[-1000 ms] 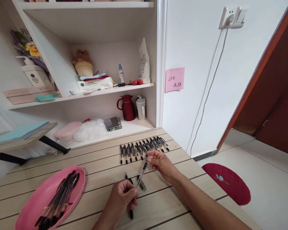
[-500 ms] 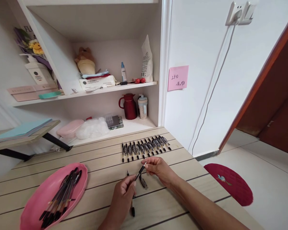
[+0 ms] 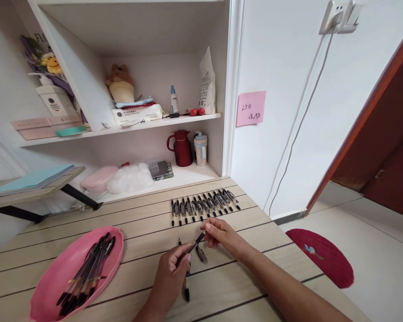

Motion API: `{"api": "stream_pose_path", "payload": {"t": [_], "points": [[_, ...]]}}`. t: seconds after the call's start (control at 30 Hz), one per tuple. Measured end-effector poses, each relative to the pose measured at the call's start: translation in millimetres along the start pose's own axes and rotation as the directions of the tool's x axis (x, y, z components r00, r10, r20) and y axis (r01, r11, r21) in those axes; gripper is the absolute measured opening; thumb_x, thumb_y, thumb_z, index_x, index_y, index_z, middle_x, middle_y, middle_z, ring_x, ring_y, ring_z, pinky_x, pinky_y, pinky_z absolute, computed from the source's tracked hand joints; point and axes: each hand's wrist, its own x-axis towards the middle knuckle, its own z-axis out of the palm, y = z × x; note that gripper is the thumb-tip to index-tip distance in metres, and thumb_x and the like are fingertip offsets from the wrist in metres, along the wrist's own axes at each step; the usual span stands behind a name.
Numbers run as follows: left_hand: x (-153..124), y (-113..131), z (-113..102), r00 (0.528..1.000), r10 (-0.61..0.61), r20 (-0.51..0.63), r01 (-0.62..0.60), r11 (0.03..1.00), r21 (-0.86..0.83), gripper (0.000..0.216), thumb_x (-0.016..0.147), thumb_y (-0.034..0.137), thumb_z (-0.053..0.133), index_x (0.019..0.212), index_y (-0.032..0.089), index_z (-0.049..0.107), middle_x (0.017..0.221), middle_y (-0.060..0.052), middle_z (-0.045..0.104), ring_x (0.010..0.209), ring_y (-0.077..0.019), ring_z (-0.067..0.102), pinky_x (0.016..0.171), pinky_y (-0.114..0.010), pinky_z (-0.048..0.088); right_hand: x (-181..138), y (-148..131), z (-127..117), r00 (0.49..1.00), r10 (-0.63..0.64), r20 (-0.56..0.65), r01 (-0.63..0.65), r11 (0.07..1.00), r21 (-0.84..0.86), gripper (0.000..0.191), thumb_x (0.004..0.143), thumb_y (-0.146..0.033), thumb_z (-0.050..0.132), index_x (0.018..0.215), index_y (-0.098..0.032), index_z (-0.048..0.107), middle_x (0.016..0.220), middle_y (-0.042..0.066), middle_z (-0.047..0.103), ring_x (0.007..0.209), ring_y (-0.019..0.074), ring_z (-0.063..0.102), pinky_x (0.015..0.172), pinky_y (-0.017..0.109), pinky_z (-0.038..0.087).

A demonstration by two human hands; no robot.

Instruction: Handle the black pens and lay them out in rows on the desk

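Observation:
My left hand point(image 3: 172, 268) is closed around the barrel of a black gel pen point(image 3: 197, 242), which points up and to the right. At the pen's upper end, the fingers of my right hand point(image 3: 220, 233) are pinched together on the tip. Just below the pen, a dark clear pen cap point(image 3: 201, 254) lies on the table. Another uncapped pen point(image 3: 187, 293) rests partly hidden under my left hand. Beyond my hands, uncapped pens and caps point(image 3: 203, 206) are laid side by side in a row.
A pink oval tray point(image 3: 42, 286) with several pens point(image 3: 87, 273) stands on the wooden table point(image 3: 144, 250) at the left. Behind it are a small raised stand point(image 3: 63, 181) and shelves with a red jug point(image 3: 183, 148) and a tumbler point(image 3: 200, 149). A red stool point(image 3: 322, 257) stands at right.
My right fingertips have shifted slightly at the pen's tip, and the fingers have curled in more. My left hand keeps its hold on the pen. The view has moved a little.

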Motion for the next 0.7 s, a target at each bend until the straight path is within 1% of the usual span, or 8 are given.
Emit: {"api": "stream_pose_path", "payload": {"t": [0.07,0.13,0.27,0.33,0.43,0.5,0.63,0.7], "points": [[-0.1,0.1,0.5,1.000,-0.006,-0.008,0.006,1.000,-0.004,0.035,0.071,0.029,0.055,0.100,0.014,0.065,0.067,-0.002,0.063,0.057,-0.0114,0.051,0.056,-0.022,0.044,1.2,1.2,-0.7,1.000,-0.024,-0.018,0.024,0.999,0.043,0.032,0.066,-0.045,0.062,0.074,-0.016,0.053,0.059,-0.003,0.053,0.046,0.0063,0.046,0.045,0.019,0.031],[-0.6,1.3,0.7,1.000,-0.004,-0.010,0.004,1.000,0.010,0.035,0.070,0.028,0.055,0.101,0.014,0.064,0.069,-0.002,0.064,0.059,-0.0117,0.051,0.057,-0.022,0.044,2.6,3.4,-0.7,0.998,-0.051,-0.030,0.052,0.998,0.028,0.030,0.063,-0.042,0.065,0.069,-0.015,0.052,0.056,-0.004,0.050,0.045,0.0056,0.043,0.045,0.019,0.031],[-1.1,3.5,0.4,1.000,-0.018,0.002,0.018,1.000,0.016,0.035,0.071,0.027,0.055,0.102,0.014,0.064,0.070,-0.002,0.063,0.061,-0.0121,0.051,0.058,-0.022,0.044,2.8,4.3,-0.6,0.996,-0.089,-0.023,0.085,0.987,-0.140,0.036,0.072,-0.047,0.054,0.055,-0.016,0.046,0.046,-0.005,0.045,0.043,0.0059,0.039,0.044,0.020,0.029],[-0.7,3.3,0.0,0.999,-0.037,0.014,0.037,0.999,0.008,0.035,0.071,0.027,0.054,0.103,0.014,0.064,0.068,-0.002,0.062,0.059,-0.0115,0.050,0.057,-0.021,0.043,1.9,2.7,-0.9,0.996,-0.093,0.001,0.091,0.980,-0.177,0.037,0.074,-0.048,0.051,0.056,-0.016,0.047,0.049,-0.004,0.047,0.045,0.0067,0.041,0.045,0.020,0.030],[-0.2,2.7,-0.6,0.998,-0.047,0.028,0.047,0.999,0.007,0.034,0.072,0.026,0.054,0.102,0.015,0.064,0.067,-0.001,0.063,0.058,-0.0115,0.051,0.055,-0.021,0.043,1.1,1.5,-0.7,0.997,-0.082,0.010,0.083,0.993,-0.080,0.032,0.069,-0.048,0.057,0.068,-0.016,0.052,0.058,-0.004,0.050,0.046,0.0068,0.043,0.046,0.020,0.032],[-0.5,3.8,-0.8,0.999,-0.031,0.020,0.030,0.999,0.018,0.032,0.071,0.026,0.054,0.099,0.016,0.066,0.072,-0.003,0.065,0.063,-0.0135,0.055,0.059,-0.022,0.045,1.3,2.5,0.3,0.997,-0.081,0.003,0.081,0.995,-0.054,0.032,0.067,-0.047,0.059,0.068,-0.017,0.051,0.057,-0.004,0.048,0.045,0.0065,0.042,0.045,0.020,0.032],[-2.2,8.0,-0.8,0.999,0.050,-0.001,-0.050,0.997,0.059,0.029,0.070,0.027,0.055,0.094,0.019,0.068,0.083,-0.005,0.068,0.080,-0.0189,0.059,0.072,-0.027,0.047,0.9,4.3,2.3,0.993,-0.112,-0.041,0.098,0.964,-0.247,0.037,0.073,-0.050,0.051,0.055,-0.018,0.043,0.047,-0.005,0.042,0.044,0.0072,0.038,0.044,0.020,0.029],[-2.4,8.1,-0.9,0.998,0.054,0.012,-0.055,0.997,0.062,0.029,0.070,0.027,0.055,0.095,0.019,0.068,0.082,-0.005,0.068,0.078,-0.0183,0.059,0.070,-0.026,0.047,0.3,3.4,2.2,0.991,-0.127,-0.047,0.104,0.936,-0.337,0.040,0.075,-0.050,0.047,0.052,-0.018,0.041,0.045,-0.004,0.042,0.045,0.0078,0.038,0.045,0.021,0.028]]}}
